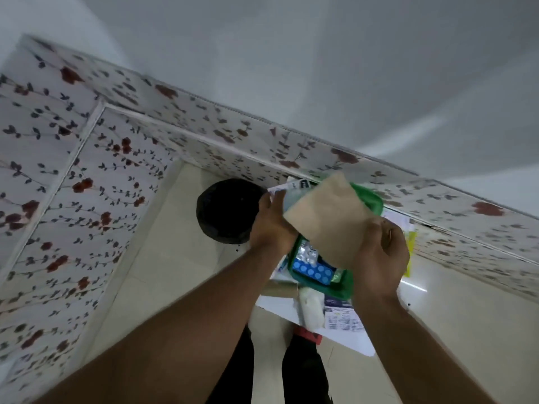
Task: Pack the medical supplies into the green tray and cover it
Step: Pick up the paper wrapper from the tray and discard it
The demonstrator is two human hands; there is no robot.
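Observation:
A green tray (344, 282) sits on a small white table (347, 339) and holds blister packs, among them a blue one (313, 272) and a silver one (307, 252). Both hands hold a flat tan sheet (326, 220) tilted above the tray, hiding most of its inside. My left hand (269, 225) grips the sheet's left edge. My right hand (379, 258) grips its lower right corner. The tray's far rim (370, 199) shows past the sheet.
A white gauze roll (310, 309) and a printed box (339, 312) lie on the table in front of the tray. More papers and boxes (291, 185) lie behind it. A black bin (227, 211) stands on the floor to the left. Floral wall panels surround the spot.

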